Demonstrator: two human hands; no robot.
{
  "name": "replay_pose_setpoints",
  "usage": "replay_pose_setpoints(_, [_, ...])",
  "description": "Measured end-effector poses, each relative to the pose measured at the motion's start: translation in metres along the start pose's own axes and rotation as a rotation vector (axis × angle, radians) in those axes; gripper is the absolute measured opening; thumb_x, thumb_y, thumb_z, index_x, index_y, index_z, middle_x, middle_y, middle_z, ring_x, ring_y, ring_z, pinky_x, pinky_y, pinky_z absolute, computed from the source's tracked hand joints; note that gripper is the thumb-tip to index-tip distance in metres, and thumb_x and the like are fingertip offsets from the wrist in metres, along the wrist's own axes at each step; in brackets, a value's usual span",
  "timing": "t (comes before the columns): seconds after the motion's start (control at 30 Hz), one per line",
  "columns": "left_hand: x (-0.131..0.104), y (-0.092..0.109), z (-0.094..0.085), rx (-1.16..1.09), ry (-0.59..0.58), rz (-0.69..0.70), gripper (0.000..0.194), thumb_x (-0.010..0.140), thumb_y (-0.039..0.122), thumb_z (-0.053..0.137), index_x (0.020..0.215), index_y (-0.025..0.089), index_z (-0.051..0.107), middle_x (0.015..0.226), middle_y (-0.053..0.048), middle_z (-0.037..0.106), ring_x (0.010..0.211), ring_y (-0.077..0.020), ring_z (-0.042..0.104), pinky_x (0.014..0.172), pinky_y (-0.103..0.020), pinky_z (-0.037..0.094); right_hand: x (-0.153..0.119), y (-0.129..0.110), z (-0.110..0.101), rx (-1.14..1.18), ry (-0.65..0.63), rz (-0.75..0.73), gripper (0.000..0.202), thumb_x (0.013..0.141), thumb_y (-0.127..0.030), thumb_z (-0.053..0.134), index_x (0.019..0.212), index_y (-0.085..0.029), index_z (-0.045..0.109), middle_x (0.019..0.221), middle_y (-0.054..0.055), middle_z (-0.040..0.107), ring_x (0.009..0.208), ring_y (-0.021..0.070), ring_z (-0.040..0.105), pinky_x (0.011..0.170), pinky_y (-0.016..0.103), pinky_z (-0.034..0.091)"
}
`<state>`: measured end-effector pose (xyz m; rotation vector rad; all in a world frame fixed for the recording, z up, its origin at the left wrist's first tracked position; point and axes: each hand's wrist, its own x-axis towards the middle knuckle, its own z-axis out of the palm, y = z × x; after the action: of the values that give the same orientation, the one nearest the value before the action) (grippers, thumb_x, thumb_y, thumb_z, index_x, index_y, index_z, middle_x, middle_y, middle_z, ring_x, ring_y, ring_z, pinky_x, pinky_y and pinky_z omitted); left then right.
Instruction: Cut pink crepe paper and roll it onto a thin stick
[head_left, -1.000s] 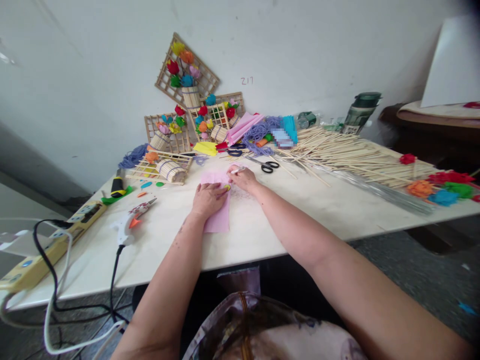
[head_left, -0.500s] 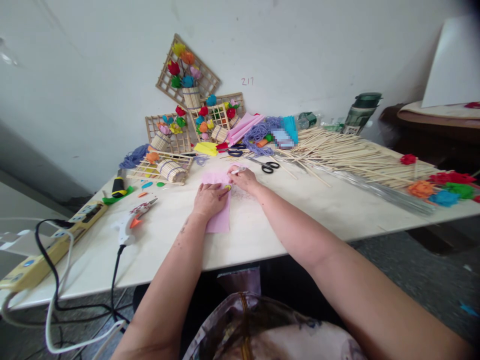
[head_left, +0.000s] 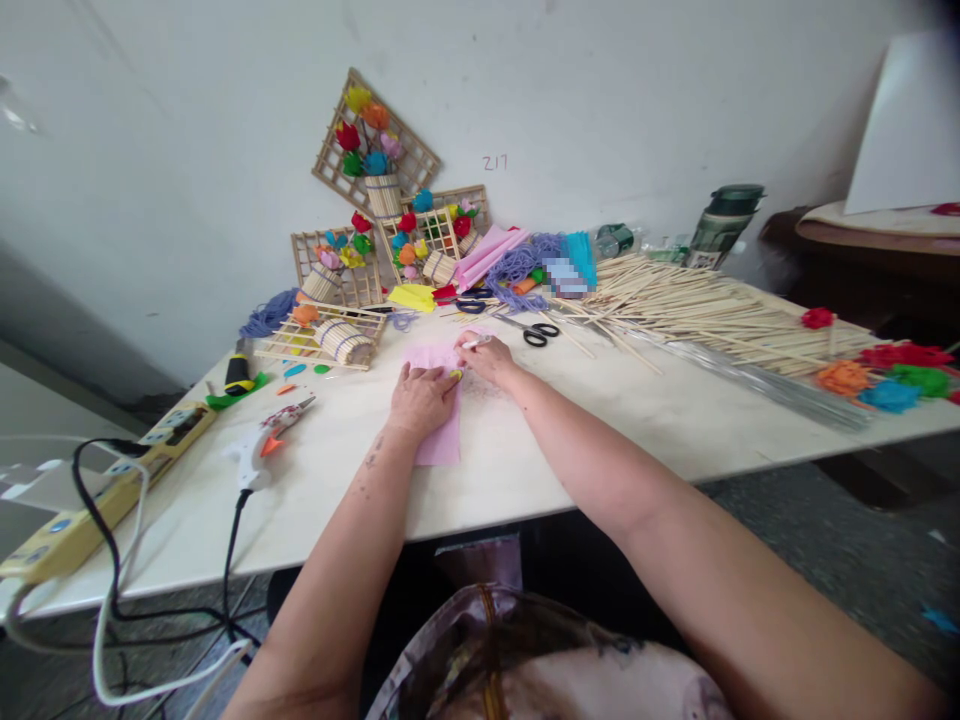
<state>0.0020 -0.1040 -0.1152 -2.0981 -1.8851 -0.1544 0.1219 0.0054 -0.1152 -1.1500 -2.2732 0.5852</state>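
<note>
A strip of pink paper [head_left: 442,448] lies flat on the white table. My left hand [head_left: 422,398] rests on it with fingers stretched out, and the fingertips press a small yellow piece [head_left: 456,375] against the paper near its right edge. My right hand [head_left: 486,358] is closed on a white pen [head_left: 475,343], held beside the yellow piece. Its tip is hidden by my fingers. Dark scissors [head_left: 536,333] lie on the table beyond my right hand.
A glue gun [head_left: 259,445] and a yellow power strip [head_left: 112,490] with cables sit at left. Flower panels [head_left: 375,150] lean against the wall. Many thin sticks [head_left: 675,300], wires [head_left: 780,385] and coloured bundles [head_left: 889,395] cover the right side. A bottle [head_left: 724,228] stands behind.
My left hand and wrist have shifted very slightly to the right. The pen in my right hand and the paper look almost the same.
</note>
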Motion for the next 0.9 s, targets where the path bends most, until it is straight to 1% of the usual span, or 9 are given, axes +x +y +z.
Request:
replay_pose_setpoints(0.27, [-0.0004,0.0035,-0.0013,0.022,0.005,0.008,0.039,0.087,0.032,0.033,0.116,0.028,0.059,0.115,-0.005,0.061,0.106,-0.0219,0.053,0.102,-0.044,0.023,-0.0020,-0.0017,-0.0023,0.005,0.000,-0.002,0.023,0.083,-0.035,0.040,0.094,-0.025,0.058,0.076,-0.005,0.069,0.078,0.0131,0.060,0.065,0.022,0.038])
replay_pose_setpoints(0.4, [0.0001,0.0044,-0.0024,0.030,-0.010,0.014,0.039,0.087,0.032,0.032,0.116,0.027,0.058,0.113,-0.005,0.062,0.106,-0.0220,0.053,0.102,-0.045,0.023,-0.0016,-0.0013,-0.0022,0.001,-0.003,-0.006,0.023,0.083,-0.034,0.040,0.094,-0.025,0.058,0.076,-0.004,0.069,0.077,0.0133,0.060,0.065,0.022,0.038])
replay_pose_setpoints(0.53, [-0.0001,0.0053,-0.0031,0.035,-0.021,-0.001,0.039,0.088,0.033,0.030,0.116,0.029,0.058,0.113,-0.004,0.061,0.108,-0.0227,0.052,0.103,-0.048,0.020,-0.0015,-0.0015,-0.0021,0.003,0.001,-0.003,0.022,0.084,-0.034,0.041,0.093,-0.025,0.058,0.075,-0.005,0.069,0.076,0.0129,0.060,0.064,0.022,0.038])
replay_pose_setpoints(0.67, [-0.0011,0.0065,-0.0042,0.036,-0.032,-0.019,0.039,0.088,0.035,0.029,0.116,0.031,0.056,0.115,-0.003,0.060,0.109,-0.0246,0.050,0.102,-0.053,0.017,-0.0022,-0.0029,-0.0021,0.029,0.025,0.009,0.023,0.085,-0.035,0.042,0.095,-0.024,0.060,0.074,-0.004,0.069,0.074,0.0113,0.061,0.065,0.020,0.039])
replay_pose_setpoints(0.73, [-0.0016,0.0073,-0.0053,0.032,-0.045,-0.026,0.041,0.089,0.039,0.027,0.116,0.031,0.056,0.116,-0.004,0.059,0.109,-0.0263,0.049,0.101,-0.056,0.016,-0.0026,-0.0031,-0.0020,0.062,0.068,0.009,0.027,0.086,-0.037,0.040,0.091,-0.023,0.062,0.071,-0.003,0.069,0.072,0.0109,0.062,0.065,0.019,0.039])
replay_pose_setpoints(0.8, [-0.0021,0.0082,-0.0065,0.022,-0.058,-0.029,0.043,0.089,0.043,0.026,0.117,0.031,0.055,0.118,-0.004,0.058,0.110,-0.0279,0.048,0.099,-0.058,0.016,-0.0024,-0.0021,-0.0013,0.105,0.118,0.005,0.033,0.087,-0.041,0.039,0.083,-0.020,0.064,0.067,-0.001,0.068,0.071,0.0112,0.062,0.066,0.019,0.040])
replay_pose_setpoints(0.9, [-0.0028,0.0092,-0.0077,0.008,-0.076,-0.038,0.045,0.087,0.049,0.025,0.118,0.032,0.054,0.120,-0.005,0.056,0.110,-0.0296,0.047,0.098,-0.060,0.017,0.0001,0.0020,0.0018,0.179,0.141,0.009,0.039,0.084,-0.046,0.042,0.071,-0.017,0.065,0.064,0.001,0.066,0.067,0.0117,0.062,0.064,0.019,0.041])
